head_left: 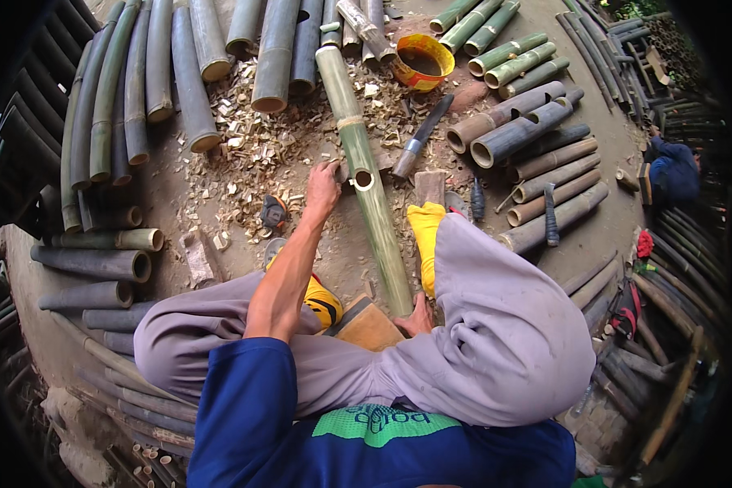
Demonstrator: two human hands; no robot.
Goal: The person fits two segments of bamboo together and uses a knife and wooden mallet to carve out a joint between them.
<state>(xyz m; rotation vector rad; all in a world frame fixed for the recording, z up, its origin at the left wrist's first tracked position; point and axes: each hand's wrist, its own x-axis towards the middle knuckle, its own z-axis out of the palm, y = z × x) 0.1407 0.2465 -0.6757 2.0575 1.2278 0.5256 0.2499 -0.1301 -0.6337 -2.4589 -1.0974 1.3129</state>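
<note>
The green bamboo pole [376,215] is touched at its near end by the right hand [418,317]. The left hand [324,187] is curled alongside; neither grip can be told.

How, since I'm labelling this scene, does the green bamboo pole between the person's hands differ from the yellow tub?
The green pole is long and narrow; the yellow tub is round and squat. The green pole's near end lies at the right hand; no hand touches the yellow tub. Both show a round opening.

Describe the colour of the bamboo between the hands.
The bamboo pole is streaky green, paler toward its far end; best seen in the head view.
</note>
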